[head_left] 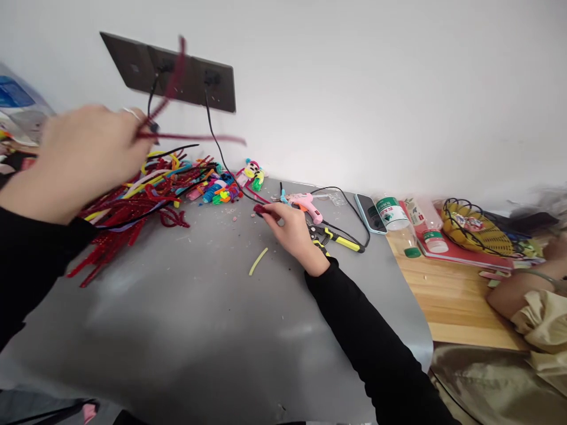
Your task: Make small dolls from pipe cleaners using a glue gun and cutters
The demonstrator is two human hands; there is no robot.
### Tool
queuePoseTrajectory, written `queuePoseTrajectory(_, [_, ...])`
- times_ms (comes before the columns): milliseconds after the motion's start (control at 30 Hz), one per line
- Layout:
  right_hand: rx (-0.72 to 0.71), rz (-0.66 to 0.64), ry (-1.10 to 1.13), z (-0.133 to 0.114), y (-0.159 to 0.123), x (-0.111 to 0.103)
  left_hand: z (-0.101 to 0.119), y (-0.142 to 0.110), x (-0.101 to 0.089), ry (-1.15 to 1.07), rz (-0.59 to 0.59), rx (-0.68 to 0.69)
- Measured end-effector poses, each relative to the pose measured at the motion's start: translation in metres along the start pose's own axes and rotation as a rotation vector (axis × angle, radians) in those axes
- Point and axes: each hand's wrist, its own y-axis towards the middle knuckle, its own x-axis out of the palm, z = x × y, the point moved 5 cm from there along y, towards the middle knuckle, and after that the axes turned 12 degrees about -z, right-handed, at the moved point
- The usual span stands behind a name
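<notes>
Raised at the upper left, my left hand (91, 156) is closed on dark red pipe cleaners (190, 137), whose free ends stick up and out to the right, smeared by motion. Below it lies a heap of pipe cleaners (133, 206), mostly red with yellow, white, black and blue ones. My right hand (292, 233) pinches a small dark red fuzzy piece (259, 209) just above the grey table (199, 330); its exact shape is mostly hidden by the fingers. A short pale green strip (258, 261) lies to the left of the right wrist.
Behind my right hand are a pink glue gun (310, 206) and yellow-black pliers (343, 241). Small pipe-cleaner figures (250, 174) stand near the wall. To the right are a phone (371, 213), bottles (392, 213), a yellow basket (478, 230) and another person's arm (509, 295). Cords (212, 127) hang from a socket panel.
</notes>
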Motion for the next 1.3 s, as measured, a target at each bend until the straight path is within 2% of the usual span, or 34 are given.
queuePoseTrajectory(33, [0.003, 0.085, -0.003, -0.001, -0.001, -0.007, 0.014, -0.006, 0.008, 0.097, -0.072, -0.022])
queuePoseTrajectory(67, [0.008, 0.18, -0.009, -0.002, -0.003, -0.015, 0.03, -0.01, 0.018, 0.172, -0.128, 0.035])
queuePoseTrajectory(167, [0.045, 0.431, -0.01, -0.004, -0.009, -0.035, 0.071, -0.016, 0.053, 0.274, -0.205, 0.319])
queuePoseTrajectory(267, [0.082, 0.542, 0.031, -0.004, -0.014, -0.044, 0.091, -0.005, 0.078, 0.21, -0.166, 0.343])
queuePoseTrajectory(367, [0.08, 0.569, 0.055, -0.004, -0.015, -0.044, 0.106, 0.015, 0.089, 0.14, -0.11, 0.286])
queuePoseTrajectory(500, [0.053, 0.554, 0.025, -0.008, -0.014, -0.042, 0.119, 0.038, 0.102, 0.004, -0.095, 0.254])
queuePoseTrajectory(700, [0.019, 0.456, -0.021, -0.013, -0.01, -0.036, 0.117, 0.053, 0.118, -0.026, -0.185, 0.113])
queuePoseTrajectory(800, [0.002, 0.393, -0.017, -0.014, -0.009, -0.031, 0.119, 0.052, 0.115, -0.012, -0.237, 0.164])
queuePoseTrajectory(933, [-0.037, 0.3, -0.012, -0.017, -0.007, -0.026, 0.124, 0.05, 0.112, 0.003, -0.276, 0.355])
queuePoseTrajectory(1067, [-0.022, 0.237, -0.015, -0.016, -0.005, -0.022, 0.119, 0.045, 0.109, 0.05, -0.224, 0.404])
queuePoseTrajectory(1167, [0.008, 0.182, -0.011, -0.012, -0.005, -0.019, 0.113, 0.035, 0.098, 0.043, -0.168, 0.416])
queuePoseTrajectory(1233, [0.039, 0.136, -0.024, -0.008, -0.005, -0.017, 0.106, 0.028, 0.087, -0.083, -0.032, 0.37])
queuePoseTrajectory(1267, [0.054, 0.109, -0.032, -0.006, -0.005, -0.016, 0.105, 0.025, 0.083, -0.189, 0.046, 0.389])
queuePoseTrajectory(1300, [0.068, 0.08, -0.042, -0.005, -0.005, -0.015, 0.105, 0.021, 0.082, -0.304, 0.097, 0.463])
